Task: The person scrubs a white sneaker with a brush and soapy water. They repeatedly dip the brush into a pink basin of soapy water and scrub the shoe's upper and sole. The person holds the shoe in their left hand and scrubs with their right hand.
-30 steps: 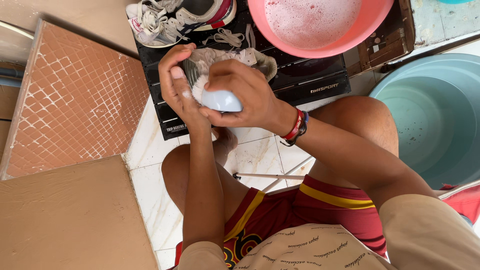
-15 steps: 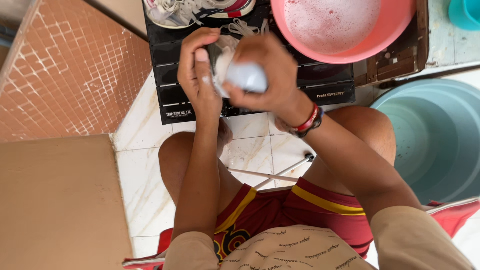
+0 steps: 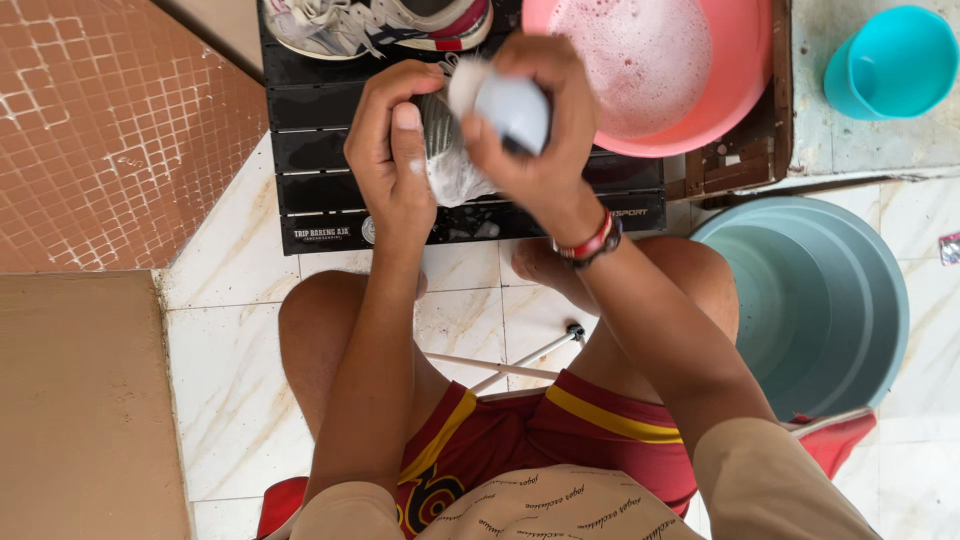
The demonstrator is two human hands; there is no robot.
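My left hand (image 3: 392, 160) is wrapped around a grey, soapy sneaker (image 3: 450, 160), thumb laid along its side, holding it up above the black slatted folding table (image 3: 320, 170). My right hand (image 3: 535, 130) is clenched around a pale blue rounded brush (image 3: 512, 108), pressed against the top of the same shoe; foam covers the fabric between both hands. On my right wrist sits a red and black band (image 3: 592, 244).

Beyond the hands, at the far edge of the table, lies a second grey and white laced sneaker with red trim (image 3: 375, 22). Just right of it stands a pink round plastic basin (image 3: 740, 90) holding sudsy water. A small turquoise plastic cup (image 3: 893, 62) stands further right on the concrete ledge. A large grey-blue plastic tub (image 3: 830, 300) rests on the white marble-pattern tiled floor (image 3: 225, 340) beside my right knee.
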